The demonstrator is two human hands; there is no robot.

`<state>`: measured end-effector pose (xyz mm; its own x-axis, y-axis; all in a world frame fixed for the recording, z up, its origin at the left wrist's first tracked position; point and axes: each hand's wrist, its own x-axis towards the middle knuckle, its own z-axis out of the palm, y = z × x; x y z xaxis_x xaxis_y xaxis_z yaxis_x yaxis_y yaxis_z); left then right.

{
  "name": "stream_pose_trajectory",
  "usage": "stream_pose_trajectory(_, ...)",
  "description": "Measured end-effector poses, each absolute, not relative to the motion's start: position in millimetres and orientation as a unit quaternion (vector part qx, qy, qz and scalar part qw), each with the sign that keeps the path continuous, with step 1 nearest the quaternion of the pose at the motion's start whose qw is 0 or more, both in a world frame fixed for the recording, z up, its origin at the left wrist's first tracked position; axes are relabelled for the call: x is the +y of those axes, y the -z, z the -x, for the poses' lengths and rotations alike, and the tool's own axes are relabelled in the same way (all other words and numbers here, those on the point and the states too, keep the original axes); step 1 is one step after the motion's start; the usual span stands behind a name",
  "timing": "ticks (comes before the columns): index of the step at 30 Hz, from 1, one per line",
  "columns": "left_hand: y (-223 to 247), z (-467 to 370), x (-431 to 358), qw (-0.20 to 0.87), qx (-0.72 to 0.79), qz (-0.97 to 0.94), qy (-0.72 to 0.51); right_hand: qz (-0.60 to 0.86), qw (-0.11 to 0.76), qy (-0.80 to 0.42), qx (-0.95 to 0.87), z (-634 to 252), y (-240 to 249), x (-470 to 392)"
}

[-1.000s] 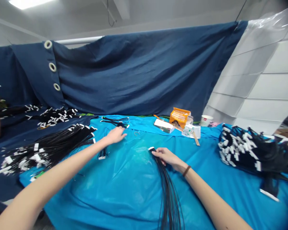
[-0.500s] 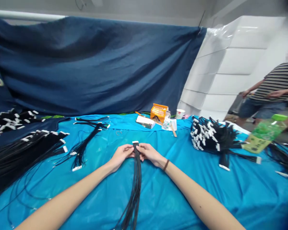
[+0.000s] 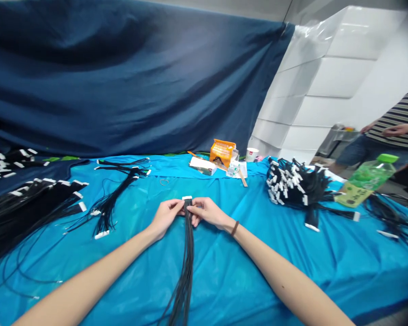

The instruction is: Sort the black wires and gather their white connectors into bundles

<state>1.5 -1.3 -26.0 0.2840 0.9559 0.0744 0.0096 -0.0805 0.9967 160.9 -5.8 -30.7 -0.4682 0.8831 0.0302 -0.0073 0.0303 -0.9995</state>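
Observation:
Between my two hands is a wire harness (image 3: pixel 188 244), a bundle of thin black wires with a white connector at its top end. My left hand (image 3: pixel 166 217) pinches it from the left just below the connector. From the right, my right hand (image 3: pixel 207 213) grips the same stretch with thumb and fingers. The loose wires trail down toward me over the blue cloth (image 3: pixel 139 271). Some fingertips are hidden behind the bundle.
Black wire bundles with white connectors (image 3: pixel 30 213) lie at the left, a smaller bunch (image 3: pixel 112 203) nearer. A harness pile (image 3: pixel 292 185) and a green-capped bottle (image 3: pixel 367 181) stand right. Behind are an orange packet (image 3: pixel 221 153), a paper cup (image 3: pixel 252 155) and a person in stripes (image 3: pixel 401 120).
The view has tilted down and shifted slightly, so most things sit higher and further left. Both hands stay on the harness, with the right fingers a little shifted on it.

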Motion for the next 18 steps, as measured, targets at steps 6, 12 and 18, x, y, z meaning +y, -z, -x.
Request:
stream_pose_trajectory(6, 26.8, -3.6, -1.8, 0.492, 0.436, -0.605, -0.450, 0.358, 0.368, -0.562, -0.649, -161.0, 31.2, -6.8)
stream_pose_trajectory(12, 31.3, -0.7, -0.1, 0.444, 0.461, -0.617, -0.458, 0.357, 0.373, -0.552, -0.655, -158.0, 31.5, -9.1)
stream_pose_trajectory(18, 30.8, -0.2, -0.4, 0.328, 0.500, -0.667, -0.444, 0.362, 0.374, -0.557, -0.647, -155.8, 32.7, -9.6)
